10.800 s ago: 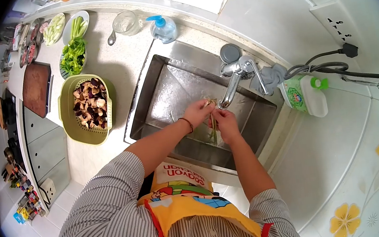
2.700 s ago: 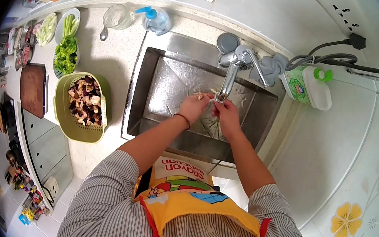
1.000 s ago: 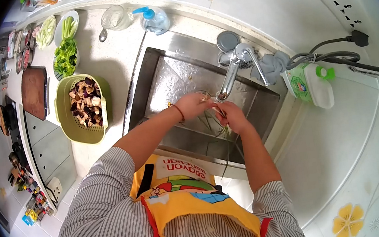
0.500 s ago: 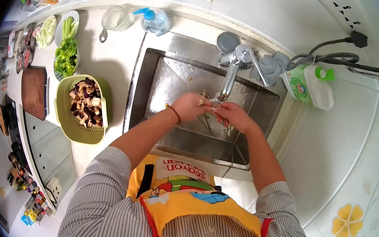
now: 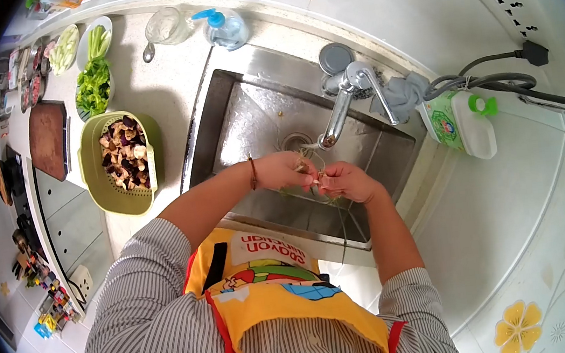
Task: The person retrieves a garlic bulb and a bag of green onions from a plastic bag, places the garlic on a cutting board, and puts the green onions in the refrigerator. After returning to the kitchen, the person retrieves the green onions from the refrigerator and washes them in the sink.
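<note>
Over the steel sink [image 5: 246, 114] my two hands meet, fingertips close together. My left hand [image 5: 283, 171] is closed on thin green stalks with pale, stringy ends [image 5: 305, 166]; they look like scallions. My right hand [image 5: 348, 184] pinches the same stalks from the other side, thumb and finger pressed together. Green strands hang below both hands into the sink. The drain [image 5: 298, 141] lies just beyond my left hand, and the faucet [image 5: 339, 116] reaches out near it. How many stalks each hand holds is hidden by my fingers.
A green colander [image 5: 92, 178] with chopped mushroom-like pieces stands left of the sink. Beyond it are leafy greens [image 5: 94, 87], a cutting board [image 5: 50, 140], a glass jar [image 5: 165, 26] and a soap bottle [image 5: 228, 29]. A white jug [image 5: 463, 126] and cable are at right.
Both hands have shifted slightly toward me, still together. The stalks' pale ends now show more above my left fingers, and the drain has come into view.
</note>
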`<state>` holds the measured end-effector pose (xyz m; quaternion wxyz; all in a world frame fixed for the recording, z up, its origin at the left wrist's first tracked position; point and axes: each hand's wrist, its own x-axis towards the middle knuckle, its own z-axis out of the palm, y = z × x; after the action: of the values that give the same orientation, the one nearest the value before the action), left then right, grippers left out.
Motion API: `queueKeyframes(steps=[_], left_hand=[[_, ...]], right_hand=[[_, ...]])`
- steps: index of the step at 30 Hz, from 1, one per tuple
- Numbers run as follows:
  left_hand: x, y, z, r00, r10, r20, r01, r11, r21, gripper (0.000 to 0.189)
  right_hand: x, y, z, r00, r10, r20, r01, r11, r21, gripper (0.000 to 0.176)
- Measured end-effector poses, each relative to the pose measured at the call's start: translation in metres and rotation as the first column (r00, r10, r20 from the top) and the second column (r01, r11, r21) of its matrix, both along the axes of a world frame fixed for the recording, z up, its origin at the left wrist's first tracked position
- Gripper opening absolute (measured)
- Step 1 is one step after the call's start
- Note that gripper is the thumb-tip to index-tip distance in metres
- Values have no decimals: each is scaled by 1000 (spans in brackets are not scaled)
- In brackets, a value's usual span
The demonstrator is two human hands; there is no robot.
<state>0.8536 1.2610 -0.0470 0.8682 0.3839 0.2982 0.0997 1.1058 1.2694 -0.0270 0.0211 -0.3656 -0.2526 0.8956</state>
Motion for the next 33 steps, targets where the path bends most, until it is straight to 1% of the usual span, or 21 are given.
queueKeyframes(steps=[1,2,4,6,7,8,9,10,11,12,13,15,16,17,19,21,25,28,29,31,33], left_hand=[[-2,1,1,999,0,42,6,990,-138,15],[-6,1,0,999,-1,41,7,991,-135,15],[-17,-1,-4,985,160,61,-134,941,-310,13],[-46,16,-7,979,206,13,-194,942,-273,13],[-56,23,-8,966,258,-35,-259,937,-234,12],[-49,28,6,931,125,-343,-85,988,128,20],[-39,18,-4,931,123,-343,-87,989,118,20],[-28,9,-23,833,145,-535,79,925,372,26],[-18,10,-32,693,230,-683,291,778,557,32],[-9,17,-9,676,177,-715,308,814,493,40],[-1,15,-2,675,176,-717,312,812,493,40],[10,7,3,785,239,-572,81,876,476,37],[12,1,-3,808,287,-514,19,860,510,33],[13,1,-5,808,287,-514,19,860,509,33],[11,8,-8,820,240,-520,175,759,627,27],[7,18,-4,837,237,-494,202,704,681,25],[9,25,2,852,272,-448,221,587,779,24],[13,23,-16,824,334,-457,251,507,824,25],[17,23,-12,826,332,-455,250,508,824,25],[25,23,-4,710,329,-623,302,657,691,26],[33,19,-20,644,342,-684,295,714,635,29]], right_hand=[[2,-1,-3,1000,-1,1,1,1000,1,22],[5,-1,-10,999,15,-37,-14,1000,23,23],[18,-4,-19,997,30,-74,-27,999,41,23],[35,0,-18,996,-11,84,11,1000,-4,25],[33,4,-18,997,-11,82,11,1000,-1,25],[24,6,-10,979,-1,202,0,1000,2,26],[17,3,-4,947,12,320,-13,1000,1,26],[10,-1,-10,948,13,319,-15,1000,4,26],[2,-2,-24,938,65,340,-127,978,163,28],[-8,-1,-29,923,111,369,-235,921,311,30],[-12,-2,-32,924,108,367,-232,921,313,30],[-19,-4,-29,912,100,399,-285,853,437,31],[-21,-5,-25,911,101,400,-285,856,432,31],[-25,-2,-16,898,92,431,-286,865,412,32],[-28,5,-16,886,81,457,-287,870,401,34],[-26,9,-25,823,62,564,-357,829,430,35],[-22,16,-26,846,59,530,-355,804,477,35],[-29,14,-16,879,6,476,-322,744,585,34],[-28,11,-22,873,-41,485,-323,698,640,33],[-28,7,-31,867,-88,490,-325,645,691,32],[-33,4,-32,688,-62,723,-628,449,636,32]])
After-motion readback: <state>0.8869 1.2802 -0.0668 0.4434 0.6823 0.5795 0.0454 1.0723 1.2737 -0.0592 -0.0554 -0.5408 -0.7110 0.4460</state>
